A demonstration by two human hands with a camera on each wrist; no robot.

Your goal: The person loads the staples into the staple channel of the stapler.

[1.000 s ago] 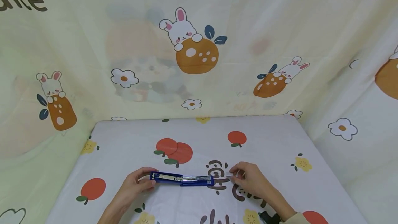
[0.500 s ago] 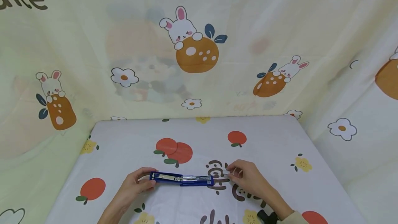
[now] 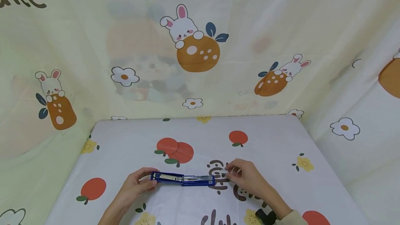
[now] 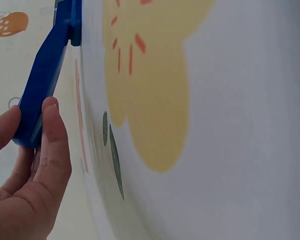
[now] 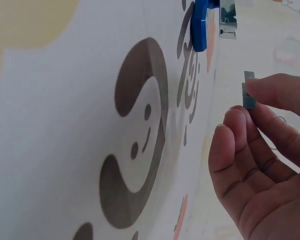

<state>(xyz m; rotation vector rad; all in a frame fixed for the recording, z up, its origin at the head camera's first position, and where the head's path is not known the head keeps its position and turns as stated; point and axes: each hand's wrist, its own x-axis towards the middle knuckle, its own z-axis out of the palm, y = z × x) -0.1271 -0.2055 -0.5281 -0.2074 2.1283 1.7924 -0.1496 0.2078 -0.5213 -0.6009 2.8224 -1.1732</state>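
On the fruit-printed surface [image 3: 268, 141], well in from its far edge and between its side edges, a blue stapler [image 3: 182, 180] is unfolded, its metal track [image 3: 198, 178] showing. The fingers of the left hand [image 3: 137, 183] grip its left end; a steady hold should serve best. Those of the right hand [image 3: 248, 178] pinch a short staple strip [image 5: 248, 97] beyond its right end, best squared to the track.
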